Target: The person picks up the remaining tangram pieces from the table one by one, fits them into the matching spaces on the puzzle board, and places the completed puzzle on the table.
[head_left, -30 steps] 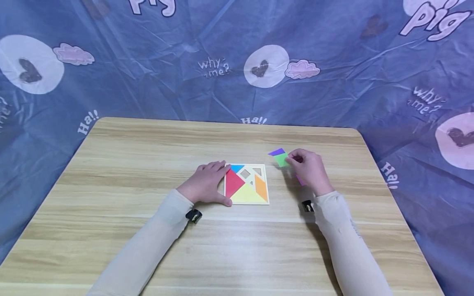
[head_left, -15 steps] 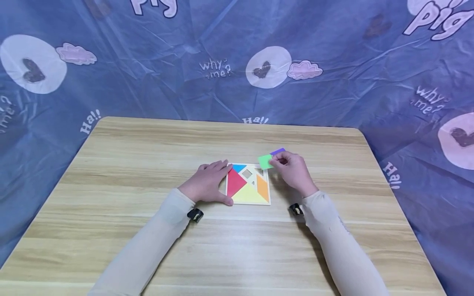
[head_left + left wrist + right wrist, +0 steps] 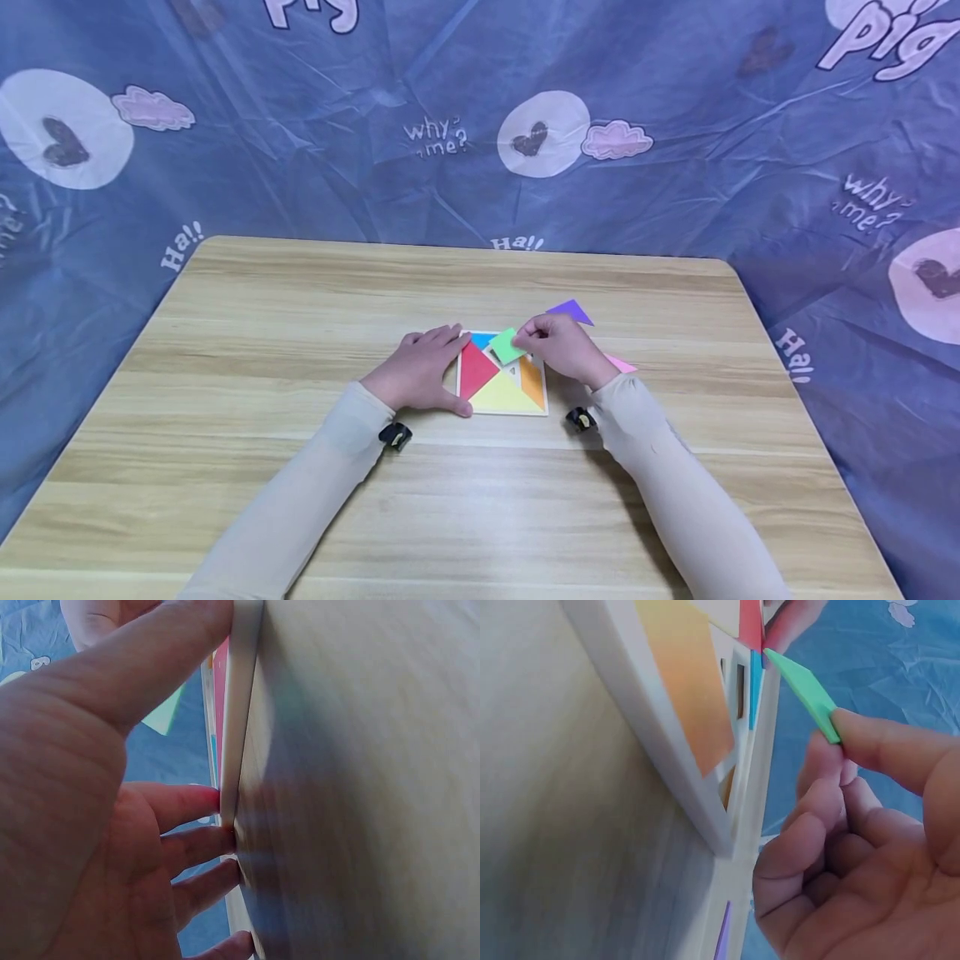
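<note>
A square tangram board [image 3: 510, 413] with a pale frame lies on the table. In it sit a red triangle [image 3: 476, 369], a yellow triangle [image 3: 498, 396], an orange parallelogram [image 3: 532, 383] and a blue piece [image 3: 482, 340]. My left hand [image 3: 420, 371] holds the board by its left side, thumb near the front corner and fingers along the far part. Between thumb and index finger, my right hand [image 3: 561, 346] pinches a green square [image 3: 506, 347]. In the right wrist view the green square [image 3: 802, 684] is tilted and apart from the board, whose cut-outs partly show below it.
Behind my right hand a purple triangle [image 3: 573, 311] lies on the wooden table [image 3: 480, 500]. A pink piece [image 3: 621, 364] shows partly beyond the right wrist. A blue printed cloth [image 3: 337, 167] hangs behind the table's far edge.
My right hand has carried the green square leftward from beside the purple triangle to over the board, uncovering the purple triangle. The left hand keeps its place on the board.
</note>
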The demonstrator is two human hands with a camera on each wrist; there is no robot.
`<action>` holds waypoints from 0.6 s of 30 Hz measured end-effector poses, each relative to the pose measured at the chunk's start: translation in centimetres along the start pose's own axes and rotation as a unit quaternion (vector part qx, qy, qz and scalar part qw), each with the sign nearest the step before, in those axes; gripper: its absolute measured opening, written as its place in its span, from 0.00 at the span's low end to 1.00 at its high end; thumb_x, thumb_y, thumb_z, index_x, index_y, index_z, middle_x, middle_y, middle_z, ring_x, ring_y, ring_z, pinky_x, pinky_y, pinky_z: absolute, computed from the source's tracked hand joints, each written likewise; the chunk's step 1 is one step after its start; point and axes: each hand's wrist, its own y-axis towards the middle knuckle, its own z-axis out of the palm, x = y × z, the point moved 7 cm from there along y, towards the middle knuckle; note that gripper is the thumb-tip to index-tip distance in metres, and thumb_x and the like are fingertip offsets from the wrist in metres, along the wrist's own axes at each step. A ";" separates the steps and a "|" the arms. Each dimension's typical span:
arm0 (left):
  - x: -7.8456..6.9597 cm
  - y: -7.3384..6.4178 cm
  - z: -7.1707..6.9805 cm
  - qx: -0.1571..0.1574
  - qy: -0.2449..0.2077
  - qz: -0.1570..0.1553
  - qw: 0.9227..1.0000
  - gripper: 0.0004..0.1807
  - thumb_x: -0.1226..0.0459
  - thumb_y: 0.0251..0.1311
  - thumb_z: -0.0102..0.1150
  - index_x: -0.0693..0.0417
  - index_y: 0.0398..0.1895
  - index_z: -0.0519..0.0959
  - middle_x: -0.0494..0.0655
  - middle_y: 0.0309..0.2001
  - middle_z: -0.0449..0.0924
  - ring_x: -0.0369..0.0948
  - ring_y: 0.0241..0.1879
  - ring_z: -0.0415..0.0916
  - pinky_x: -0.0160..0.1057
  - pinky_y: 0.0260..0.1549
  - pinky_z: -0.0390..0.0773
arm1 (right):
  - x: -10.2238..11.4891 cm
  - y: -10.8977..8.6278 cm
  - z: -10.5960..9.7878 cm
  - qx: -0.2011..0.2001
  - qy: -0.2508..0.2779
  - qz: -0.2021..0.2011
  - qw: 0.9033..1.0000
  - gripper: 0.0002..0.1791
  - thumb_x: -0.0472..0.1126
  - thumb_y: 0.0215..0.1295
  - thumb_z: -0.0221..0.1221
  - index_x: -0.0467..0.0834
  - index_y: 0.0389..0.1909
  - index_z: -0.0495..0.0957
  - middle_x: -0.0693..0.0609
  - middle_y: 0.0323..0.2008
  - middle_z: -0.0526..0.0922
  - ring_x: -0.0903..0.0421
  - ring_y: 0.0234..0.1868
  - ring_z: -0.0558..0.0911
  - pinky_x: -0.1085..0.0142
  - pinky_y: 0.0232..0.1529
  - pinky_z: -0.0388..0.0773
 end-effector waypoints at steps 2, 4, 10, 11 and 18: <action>0.0 0.0 0.0 -0.001 -0.002 -0.001 1.000 0.67 0.31 0.47 0.72 0.52 0.84 0.52 0.53 0.83 0.48 0.51 0.82 0.45 0.60 0.75 0.53 | -0.1 0.3 0.4 0.011 -0.005 0.010 1.000 0.07 0.42 0.71 0.65 0.42 0.36 0.86 0.50 0.29 0.78 0.53 0.30 0.71 0.64 0.31 0.69; 0.0 0.0 0.0 -0.003 -0.003 0.001 1.000 0.66 0.31 0.47 0.72 0.53 0.84 0.53 0.53 0.83 0.48 0.52 0.82 0.45 0.61 0.74 0.53 | -0.2 0.6 0.6 0.019 -0.014 0.016 1.000 0.08 0.43 0.71 0.65 0.42 0.36 0.86 0.50 0.30 0.79 0.53 0.30 0.72 0.64 0.32 0.69; 0.0 0.0 0.0 -0.006 -0.003 0.000 1.000 0.67 0.31 0.47 0.72 0.52 0.84 0.53 0.53 0.83 0.48 0.51 0.82 0.45 0.61 0.74 0.53 | -0.6 1.3 0.9 0.034 -0.033 0.028 0.998 0.08 0.43 0.71 0.65 0.42 0.37 0.86 0.50 0.33 0.82 0.53 0.31 0.72 0.64 0.32 0.69; 0.0 0.1 0.0 -0.005 -0.003 0.000 1.000 0.67 0.30 0.47 0.72 0.52 0.84 0.53 0.53 0.83 0.48 0.51 0.82 0.45 0.61 0.74 0.53 | -0.6 1.4 1.0 0.036 -0.036 0.030 0.998 0.08 0.43 0.71 0.65 0.42 0.37 0.86 0.50 0.34 0.82 0.53 0.32 0.73 0.64 0.33 0.70; 0.0 0.1 0.0 -0.008 0.004 0.003 1.000 0.67 0.30 0.47 0.71 0.52 0.84 0.52 0.53 0.83 0.48 0.51 0.82 0.46 0.61 0.74 0.54 | -0.3 1.9 1.3 0.049 -0.053 0.031 0.997 0.07 0.42 0.71 0.65 0.42 0.38 0.86 0.50 0.37 0.84 0.53 0.34 0.75 0.63 0.35 0.73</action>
